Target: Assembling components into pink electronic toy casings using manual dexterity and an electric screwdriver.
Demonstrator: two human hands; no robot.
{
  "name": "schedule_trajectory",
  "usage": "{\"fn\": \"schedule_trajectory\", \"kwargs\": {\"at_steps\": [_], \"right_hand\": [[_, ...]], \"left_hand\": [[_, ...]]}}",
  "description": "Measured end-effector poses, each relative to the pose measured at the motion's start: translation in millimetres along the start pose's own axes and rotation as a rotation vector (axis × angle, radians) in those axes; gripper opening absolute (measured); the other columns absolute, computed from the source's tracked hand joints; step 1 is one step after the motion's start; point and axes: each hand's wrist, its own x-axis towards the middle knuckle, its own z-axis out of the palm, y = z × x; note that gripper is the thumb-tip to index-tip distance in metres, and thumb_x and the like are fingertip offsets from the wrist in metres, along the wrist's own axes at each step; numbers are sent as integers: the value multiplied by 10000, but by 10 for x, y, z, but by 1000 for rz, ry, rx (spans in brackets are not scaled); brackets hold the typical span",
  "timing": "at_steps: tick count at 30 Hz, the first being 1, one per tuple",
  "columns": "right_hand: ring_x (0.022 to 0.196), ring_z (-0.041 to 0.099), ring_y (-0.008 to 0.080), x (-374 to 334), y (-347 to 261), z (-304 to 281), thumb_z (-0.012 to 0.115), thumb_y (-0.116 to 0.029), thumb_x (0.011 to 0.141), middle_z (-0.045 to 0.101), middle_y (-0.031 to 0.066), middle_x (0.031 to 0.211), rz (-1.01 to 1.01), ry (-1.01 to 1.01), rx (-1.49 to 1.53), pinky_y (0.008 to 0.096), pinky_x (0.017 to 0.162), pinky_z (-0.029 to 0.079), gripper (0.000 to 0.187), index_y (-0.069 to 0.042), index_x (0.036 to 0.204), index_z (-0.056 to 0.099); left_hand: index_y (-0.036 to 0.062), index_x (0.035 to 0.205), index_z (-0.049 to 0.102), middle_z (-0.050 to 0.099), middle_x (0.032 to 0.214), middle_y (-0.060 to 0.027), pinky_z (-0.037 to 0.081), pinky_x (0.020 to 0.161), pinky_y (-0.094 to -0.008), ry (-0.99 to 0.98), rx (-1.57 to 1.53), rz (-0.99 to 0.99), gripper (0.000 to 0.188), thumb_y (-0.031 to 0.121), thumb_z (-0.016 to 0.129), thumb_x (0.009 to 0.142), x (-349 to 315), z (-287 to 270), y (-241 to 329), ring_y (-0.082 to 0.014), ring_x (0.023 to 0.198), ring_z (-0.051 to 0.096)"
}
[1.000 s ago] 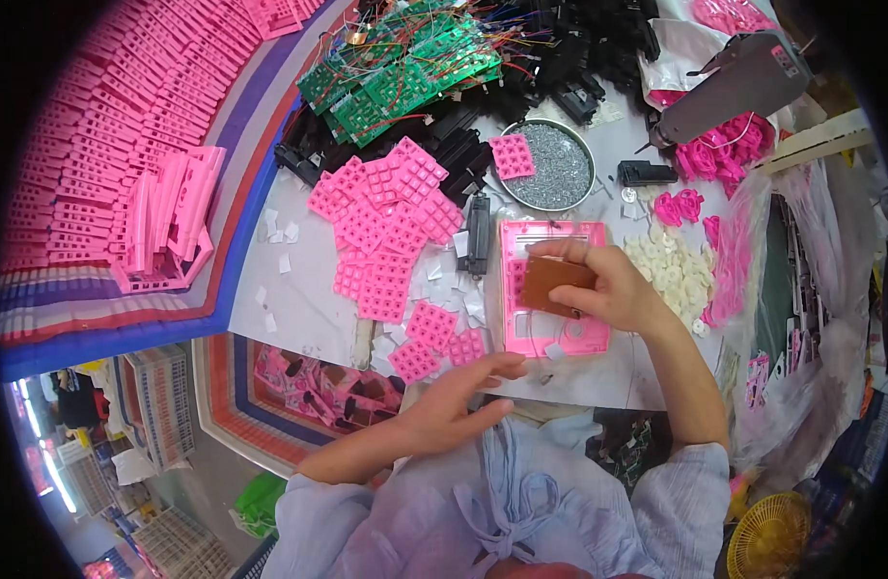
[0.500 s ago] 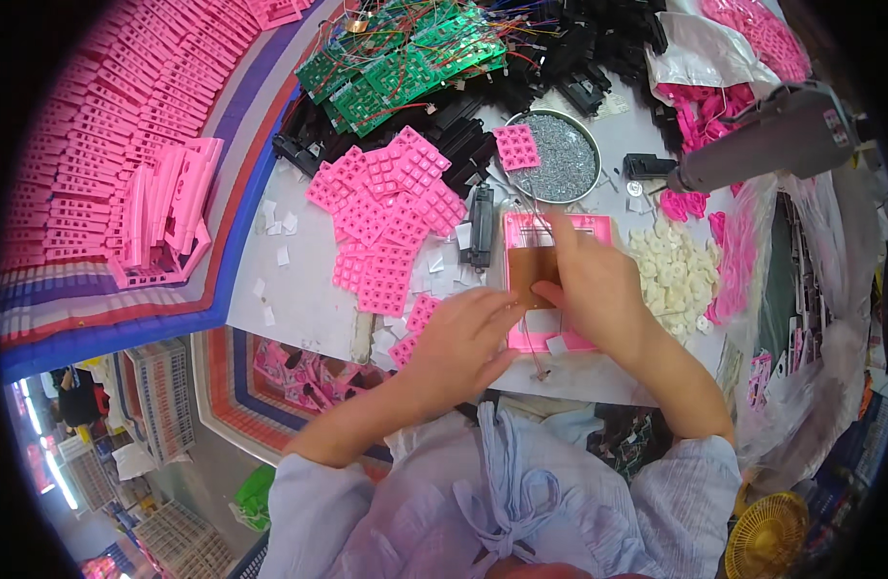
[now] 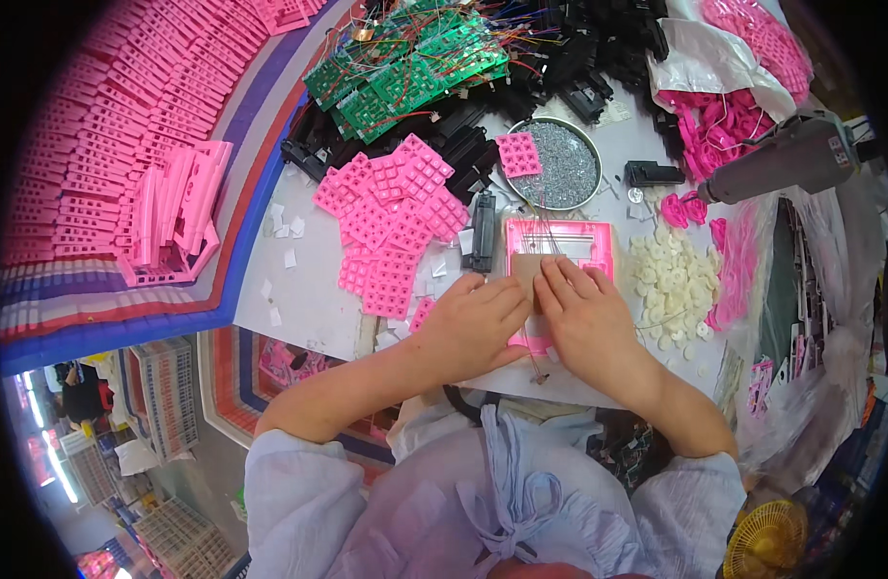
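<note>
leftmost, i log rows of pink plastic parts [image 3: 87,164] laid out on a striped cloth, with a loose stack of pink strips [image 3: 179,207] at their inner edge. next, on the white bench [image 3: 309,289], small white squares lie scattered beside a heap of pink keypad mats [image 3: 391,217]. above that heap sit green circuit boards [image 3: 405,68] with coloured wires, over a pile of black casings [image 3: 463,135]. a narrow black part [image 3: 483,232] lies between the mats and the pink frame [image 3: 560,236], which rests flat on the bench near its front edge. my left hand [image 3: 473,323] lies flat, fingers together, gripping nothing, pressing down just left of the brown card [image 3: 527,270] set in the frame's lower half. my right hand [image 3: 584,318] is likewise spread and flat, covering the frame's lower right, fingertips touching the card; thin wires cross the frame's window. behind the frame stands a round metal dish [image 3: 565,174] with one pink mat in it. right of the frame, a pile of white buttons [image 3: 676,285], then more pink pieces, and a grey power tool [image 3: 782,159] at far right.
</note>
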Motion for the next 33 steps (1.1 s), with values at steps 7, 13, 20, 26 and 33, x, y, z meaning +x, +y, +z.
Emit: {"fn": "schedule_trajectory", "kwargs": {"at_steps": [7, 13, 20, 26, 33], "right_hand": [[1337, 475, 351, -32, -7, 6, 536, -180, 868, 564, 239, 1375, 4, 18, -37, 502, 1062, 390, 507, 85, 1297, 587], [1214, 518, 342, 31, -128, -1, 579, -160, 803, 548, 229, 1352, 65, 48, -53, 471, 1014, 405, 526, 83, 1270, 589], [1148, 544, 338, -8, -367, 113, 576, -118, 793, 553, 224, 1332, 191, 109, 154, 419, 873, 465, 497, 73, 1251, 593], [1041, 577, 269, -50, -413, 93, 573, -136, 794, 577, 249, 1349, 197, 180, 110, 373, 822, 458, 488, 75, 1233, 611], [1129, 557, 318, -47, -419, 112, 574, -126, 804, 552, 255, 1373, 214, 137, 120, 407, 831, 478, 506, 83, 1265, 588]], "left_hand": [[78, 1082, 650, 624, 1099, -57, 460, 859, -405, -119, -67, 10, 426, 385, 741, 800, 163, -127, -43, -236, 1070, 602], [116, 793, 708, 685, 840, -70, 468, 787, -426, 293, -28, -101, 121, 234, 692, 813, 1409, -230, -730, -271, 922, 655], [103, 771, 717, 683, 850, -70, 405, 864, -472, 17, 382, -22, 137, 219, 668, 824, 1897, 86, -948, -254, 952, 642], [95, 755, 707, 676, 804, -66, 412, 834, -456, 176, 387, -32, 178, 244, 648, 832, 1959, 120, -1060, -259, 851, 659], [98, 789, 753, 732, 842, -125, 425, 785, -467, 136, 259, -204, 210, 241, 605, 829, 1953, -98, -1048, -292, 781, 694]]}}
